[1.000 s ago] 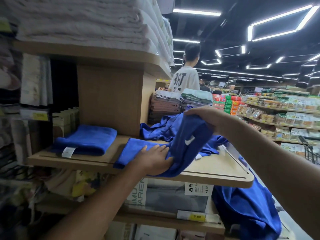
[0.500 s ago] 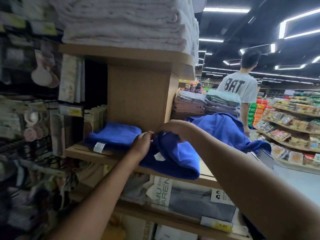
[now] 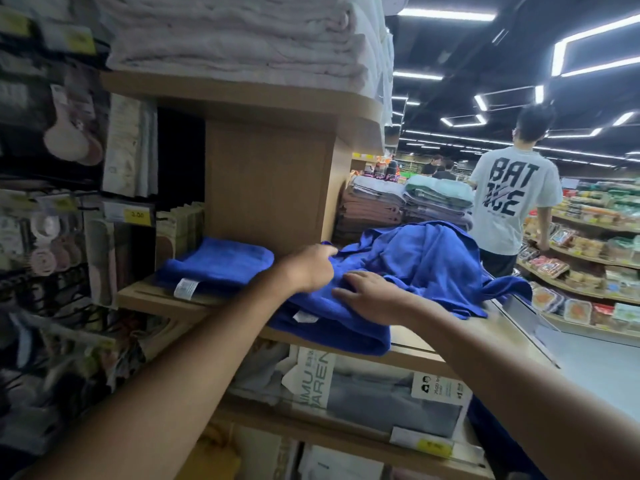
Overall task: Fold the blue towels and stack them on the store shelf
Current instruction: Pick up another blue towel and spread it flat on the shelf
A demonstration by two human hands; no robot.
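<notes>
Partly buried in the blue towel point(image 3: 332, 329), fingertips of left hand point(image 3: 309, 270), grip unclear; right hand point(image 3: 375, 296) flat, outstretched on top.

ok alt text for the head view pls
A person's right hand presses flat on a half-folded blue towel on a wooden shelf while the left hand pinches its back edge. A folded blue towel lies left, loose blue towels behind.
</notes>
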